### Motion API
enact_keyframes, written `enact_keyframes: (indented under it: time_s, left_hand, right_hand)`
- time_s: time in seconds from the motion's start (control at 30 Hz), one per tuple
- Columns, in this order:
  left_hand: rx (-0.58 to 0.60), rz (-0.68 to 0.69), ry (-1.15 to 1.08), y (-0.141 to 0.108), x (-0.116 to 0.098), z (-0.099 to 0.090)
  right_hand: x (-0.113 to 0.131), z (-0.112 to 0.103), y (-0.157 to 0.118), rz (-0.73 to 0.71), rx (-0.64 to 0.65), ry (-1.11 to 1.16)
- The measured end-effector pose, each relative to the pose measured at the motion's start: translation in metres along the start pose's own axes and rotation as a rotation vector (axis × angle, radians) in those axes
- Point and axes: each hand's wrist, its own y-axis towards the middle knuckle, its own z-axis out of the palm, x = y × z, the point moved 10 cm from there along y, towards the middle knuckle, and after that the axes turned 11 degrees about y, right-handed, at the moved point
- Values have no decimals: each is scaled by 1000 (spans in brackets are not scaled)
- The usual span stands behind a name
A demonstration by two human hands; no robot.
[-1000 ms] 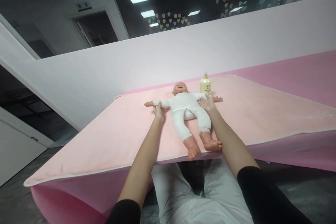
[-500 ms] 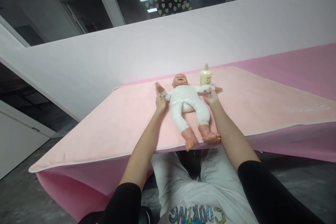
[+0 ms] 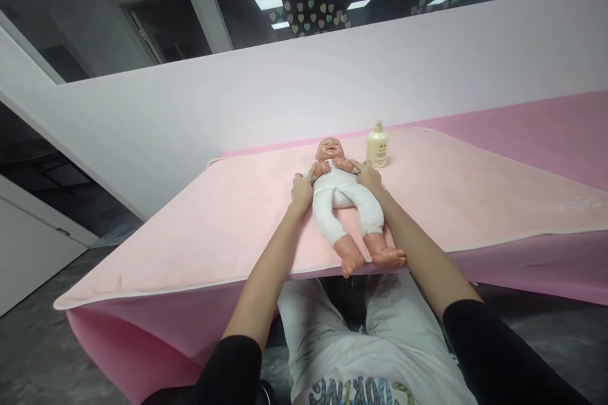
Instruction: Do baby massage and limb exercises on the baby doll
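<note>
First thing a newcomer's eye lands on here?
Likely the baby doll in white, face up mid-picture on the pink cloth, forearms folded over its chest. Then the left hand and right hand at its arms, and the pale yellow pump bottle upright near its head.

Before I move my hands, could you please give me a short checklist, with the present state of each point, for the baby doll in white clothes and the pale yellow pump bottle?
1. Baby doll in white clothes lies on its back, face up: ok.
2. Both doll hands rest on its chest: ok.
3. Left hand and right hand are each at one doll arm: ok. How firmly the fingers hold: cannot tell.
4. Doll's feet are well inside the near edge of the pale pink cloth: not ok, one foot reaches the edge.
5. Pale yellow pump bottle stands upright: ok.
6. Right hand is free of the bottle: cannot tell, they look very close.
</note>
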Motion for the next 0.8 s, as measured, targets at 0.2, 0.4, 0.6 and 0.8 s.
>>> enact_keyframes:
  time_s: [0.2, 0.4, 0.6, 0.8]
  left_hand:
    - [-6, 0, -82, 3, 1, 2]
    - [-42, 10, -196, 4, 6, 5]
    - [-51, 15, -262, 5, 9, 6]
    - [-40, 17, -259, 4, 7, 4]
  right_hand:
    - [3, -8, -4, 26, -40, 228]
    - [-11, -15, -8, 85, -186, 566]
    - [-24, -13, -6, 124, -273, 758]
    - [-78, -1, -17, 605, -509, 1017]
